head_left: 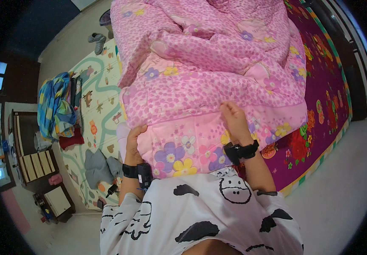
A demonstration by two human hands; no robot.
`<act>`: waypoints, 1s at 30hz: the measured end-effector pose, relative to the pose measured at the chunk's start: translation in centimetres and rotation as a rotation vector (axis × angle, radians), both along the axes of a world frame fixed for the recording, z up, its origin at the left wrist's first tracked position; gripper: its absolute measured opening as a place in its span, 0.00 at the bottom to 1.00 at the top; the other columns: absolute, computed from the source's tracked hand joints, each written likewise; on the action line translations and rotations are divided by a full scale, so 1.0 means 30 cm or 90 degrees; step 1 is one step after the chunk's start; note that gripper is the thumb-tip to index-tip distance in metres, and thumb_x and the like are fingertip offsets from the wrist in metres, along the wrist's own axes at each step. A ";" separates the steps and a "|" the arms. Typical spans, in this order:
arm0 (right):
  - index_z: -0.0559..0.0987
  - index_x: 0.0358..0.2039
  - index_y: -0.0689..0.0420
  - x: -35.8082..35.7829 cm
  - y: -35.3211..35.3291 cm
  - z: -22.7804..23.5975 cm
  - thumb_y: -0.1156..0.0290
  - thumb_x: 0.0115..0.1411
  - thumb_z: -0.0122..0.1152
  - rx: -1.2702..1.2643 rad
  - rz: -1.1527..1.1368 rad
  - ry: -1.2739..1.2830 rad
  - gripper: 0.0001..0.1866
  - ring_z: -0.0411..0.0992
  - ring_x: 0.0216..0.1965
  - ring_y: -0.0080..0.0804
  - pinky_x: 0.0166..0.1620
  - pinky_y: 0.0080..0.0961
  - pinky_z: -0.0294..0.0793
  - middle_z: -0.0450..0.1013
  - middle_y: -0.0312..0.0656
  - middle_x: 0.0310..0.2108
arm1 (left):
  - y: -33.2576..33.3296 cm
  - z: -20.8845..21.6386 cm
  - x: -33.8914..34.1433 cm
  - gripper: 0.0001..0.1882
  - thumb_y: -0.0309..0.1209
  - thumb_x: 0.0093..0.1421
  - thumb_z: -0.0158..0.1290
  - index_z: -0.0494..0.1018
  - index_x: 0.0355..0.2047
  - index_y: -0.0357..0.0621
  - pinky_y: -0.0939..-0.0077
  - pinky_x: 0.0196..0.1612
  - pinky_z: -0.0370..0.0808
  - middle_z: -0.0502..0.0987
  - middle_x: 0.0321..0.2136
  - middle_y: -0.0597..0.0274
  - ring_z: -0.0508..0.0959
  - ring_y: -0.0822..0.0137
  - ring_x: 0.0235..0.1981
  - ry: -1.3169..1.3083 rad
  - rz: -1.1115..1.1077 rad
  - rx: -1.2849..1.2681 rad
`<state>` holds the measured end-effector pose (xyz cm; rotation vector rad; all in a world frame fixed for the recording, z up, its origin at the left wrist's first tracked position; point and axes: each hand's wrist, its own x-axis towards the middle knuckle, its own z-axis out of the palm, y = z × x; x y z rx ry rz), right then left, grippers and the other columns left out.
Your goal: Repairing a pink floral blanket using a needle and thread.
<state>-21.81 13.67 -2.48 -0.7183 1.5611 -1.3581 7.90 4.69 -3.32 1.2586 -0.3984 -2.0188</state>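
A pink quilt (pixel 200 91) with purple spots and printed flowers spreads in front of me, its near end folded into a smooth flowered band. At the left of that band, my left hand (pixel 134 142) is closed on the quilt's edge, thumb on top and the other fingers mostly hidden. My right hand (pixel 236 121) lies over the right half of the band, near the seam. Its fingers are bent and close together, and they seem to pinch the cloth; their tips show only in part. Each wrist wears a black strap with a small device.
A dark red flowered mat (pixel 323 93) lies under the quilt's right side. To the left is a pale patterned play mat (pixel 100 95). On it are a pile of folded cloths (pixel 58 108), grey clothing (pixel 98 165) and small black items. Grey slippers (pixel 97 41) lie farther back.
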 end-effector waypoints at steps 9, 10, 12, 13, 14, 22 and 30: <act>0.72 0.29 0.62 0.005 0.007 0.026 0.66 0.55 0.54 0.105 0.216 0.471 0.11 0.69 0.23 0.46 0.27 0.33 0.66 0.69 0.51 0.20 | 0.000 0.043 -0.023 0.12 0.26 0.49 0.50 0.72 0.33 0.32 0.73 0.39 0.76 0.77 0.31 0.53 0.78 0.61 0.32 0.108 -0.025 0.051; 0.72 0.29 0.62 0.005 0.005 0.025 0.66 0.55 0.54 0.108 0.215 0.481 0.11 0.69 0.23 0.47 0.27 0.33 0.66 0.69 0.52 0.20 | 0.001 0.043 -0.025 0.12 0.26 0.49 0.50 0.72 0.33 0.32 0.73 0.39 0.76 0.77 0.31 0.53 0.78 0.61 0.32 0.114 -0.023 0.052; 0.72 0.30 0.62 0.009 -0.006 0.024 0.65 0.55 0.53 0.114 0.219 0.476 0.12 0.70 0.24 0.49 0.28 0.36 0.66 0.70 0.52 0.21 | -0.004 0.033 -0.013 0.12 0.26 0.49 0.50 0.72 0.33 0.32 0.72 0.39 0.76 0.77 0.31 0.53 0.78 0.61 0.32 0.100 -0.026 0.037; 0.72 0.30 0.61 0.012 -0.010 0.024 0.63 0.56 0.52 0.119 0.224 0.471 0.13 0.70 0.26 0.50 0.29 0.39 0.67 0.71 0.52 0.21 | -0.005 0.029 -0.009 0.11 0.26 0.49 0.50 0.72 0.33 0.32 0.72 0.39 0.76 0.77 0.31 0.53 0.78 0.62 0.32 0.085 -0.028 0.021; 0.72 0.30 0.61 0.014 -0.011 0.022 0.63 0.56 0.52 0.119 0.224 0.472 0.13 0.70 0.26 0.50 0.29 0.39 0.67 0.71 0.52 0.21 | -0.005 0.032 -0.011 0.11 0.26 0.49 0.50 0.72 0.33 0.32 0.72 0.39 0.76 0.77 0.31 0.53 0.78 0.62 0.32 0.086 -0.028 0.021; 0.71 0.31 0.63 0.043 -0.009 -0.002 0.66 0.57 0.53 0.043 0.085 0.357 0.11 0.68 0.21 0.39 0.27 0.31 0.65 0.68 0.49 0.19 | 0.006 0.030 -0.018 0.07 0.24 0.49 0.50 0.72 0.30 0.35 0.74 0.37 0.76 0.76 0.29 0.56 0.78 0.64 0.30 0.075 0.018 0.061; 0.71 0.31 0.58 -0.006 -0.023 0.004 0.65 0.63 0.46 -0.110 -0.145 -0.062 0.10 0.58 0.18 0.12 0.20 0.13 0.56 0.61 0.27 0.17 | -0.007 -0.035 0.007 0.08 0.25 0.50 0.50 0.72 0.30 0.35 0.75 0.38 0.75 0.76 0.29 0.57 0.77 0.65 0.31 0.084 -0.020 0.035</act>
